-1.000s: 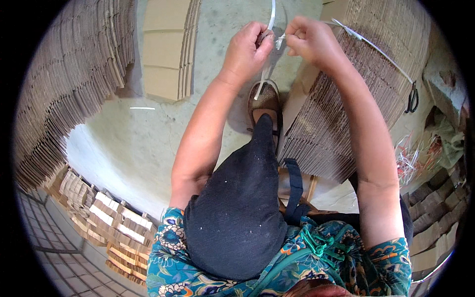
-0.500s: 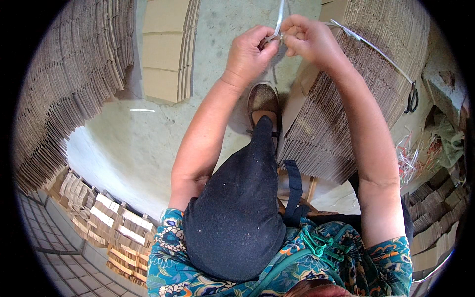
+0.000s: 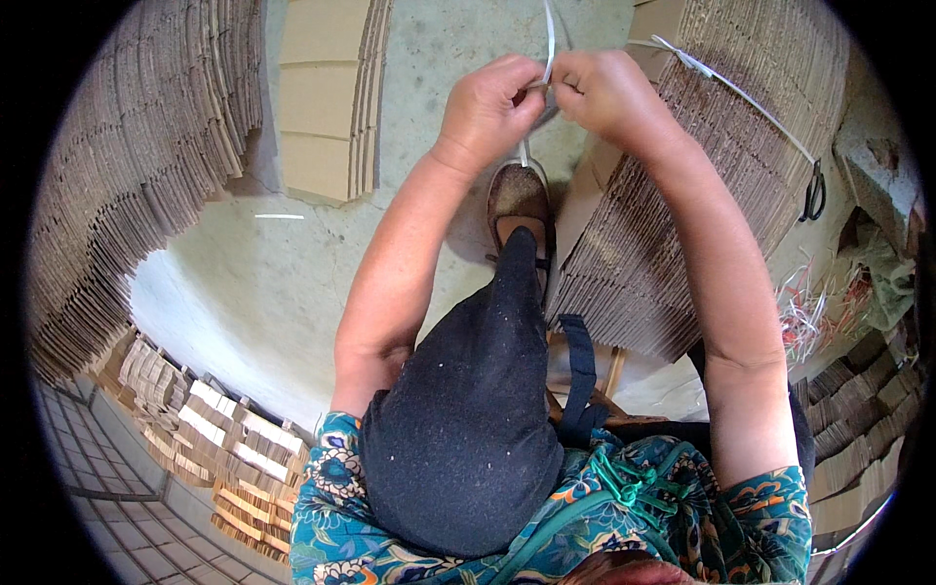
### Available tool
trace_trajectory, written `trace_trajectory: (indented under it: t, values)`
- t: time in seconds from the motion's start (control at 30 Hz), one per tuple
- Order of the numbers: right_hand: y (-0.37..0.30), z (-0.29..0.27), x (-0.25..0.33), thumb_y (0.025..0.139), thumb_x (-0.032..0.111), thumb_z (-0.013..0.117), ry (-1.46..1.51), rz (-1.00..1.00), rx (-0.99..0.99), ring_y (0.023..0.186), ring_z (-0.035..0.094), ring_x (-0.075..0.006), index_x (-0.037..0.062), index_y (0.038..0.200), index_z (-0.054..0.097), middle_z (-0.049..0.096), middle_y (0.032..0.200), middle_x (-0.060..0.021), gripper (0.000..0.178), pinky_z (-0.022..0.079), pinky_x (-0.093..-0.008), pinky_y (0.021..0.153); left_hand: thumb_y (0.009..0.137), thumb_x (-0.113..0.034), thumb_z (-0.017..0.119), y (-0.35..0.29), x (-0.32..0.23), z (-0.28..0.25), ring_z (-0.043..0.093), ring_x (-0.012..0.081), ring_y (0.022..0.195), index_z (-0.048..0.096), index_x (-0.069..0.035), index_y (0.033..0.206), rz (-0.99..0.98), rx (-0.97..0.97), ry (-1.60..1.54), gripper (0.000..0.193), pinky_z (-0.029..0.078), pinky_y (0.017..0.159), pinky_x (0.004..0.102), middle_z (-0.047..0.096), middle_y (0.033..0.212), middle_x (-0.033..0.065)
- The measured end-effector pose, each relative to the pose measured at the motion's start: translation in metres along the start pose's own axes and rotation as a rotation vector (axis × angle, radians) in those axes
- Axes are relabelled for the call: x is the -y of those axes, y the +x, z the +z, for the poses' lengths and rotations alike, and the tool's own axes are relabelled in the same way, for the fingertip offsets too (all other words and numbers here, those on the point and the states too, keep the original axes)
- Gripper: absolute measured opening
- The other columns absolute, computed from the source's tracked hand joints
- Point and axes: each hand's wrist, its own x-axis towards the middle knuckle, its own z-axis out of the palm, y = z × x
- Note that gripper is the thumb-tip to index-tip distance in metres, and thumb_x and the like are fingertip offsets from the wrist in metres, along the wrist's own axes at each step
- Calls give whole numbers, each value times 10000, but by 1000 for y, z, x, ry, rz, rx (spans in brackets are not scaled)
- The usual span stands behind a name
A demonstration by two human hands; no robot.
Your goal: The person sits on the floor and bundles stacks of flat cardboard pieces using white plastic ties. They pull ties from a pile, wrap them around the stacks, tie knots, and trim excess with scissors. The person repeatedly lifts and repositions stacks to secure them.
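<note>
Pale grey concrete floor [image 3: 322, 253] is seen beneath both hands. Between the closed thumb and fingers of the left hand [image 3: 487, 109], a narrow white plastic strap [image 3: 550, 39] is pinched; it is also gripped in the curled right hand [image 3: 606, 97], whose fingertips are partly hidden. Just beside, a ribbed brown cardboard stack [image 3: 624, 253] is crossed by a knotted white band [image 3: 756, 102]. Farther off, flat tan cardboard sheets [image 3: 322, 107] are laid.

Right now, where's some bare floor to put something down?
Bare floor shows between the left forearm and the leftmost cardboard stack, around one white strip. It's crowded right of the right forearm: scissors, tangled scraps, cardboard.
</note>
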Motion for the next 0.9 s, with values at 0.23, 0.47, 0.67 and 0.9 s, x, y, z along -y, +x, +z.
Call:
trace_trajectory:
  t: [0.23,0.47,0.67,0.9]
  values:
    - [-5,5,3,732,173,551,-59,111,-145,674,592,-371,27,820,604,598,692,-199,178,479,-419,627,719,-96,615,1,1,4,575,212,621,597,-59,858,-93,-9,-105,145,459,579,297,585,726,95]
    - [0,6,-2,704,188,571,356,311,-76,619,619,-277,16,786,616,608,649,-183,196,484,-357,596,820,-37,577,-1,0,6,509,54,582,557,-18,898,-380,-25,-660,83,424,541,194,571,688,-15]
    - [-2,-1,5,711,184,591,202,148,57,585,578,-219,0,803,563,582,640,-141,208,460,-327,562,824,-26,567,-7,0,-1,512,45,592,537,-24,878,-423,-20,-608,61,422,529,188,575,690,-7]
    - [-5,8,6,731,196,588,130,38,-53,614,585,-279,7,814,548,578,665,-158,210,468,-361,595,827,-32,568,-11,7,2,505,41,604,546,-45,891,-240,4,-232,69,421,536,197,570,692,-24]
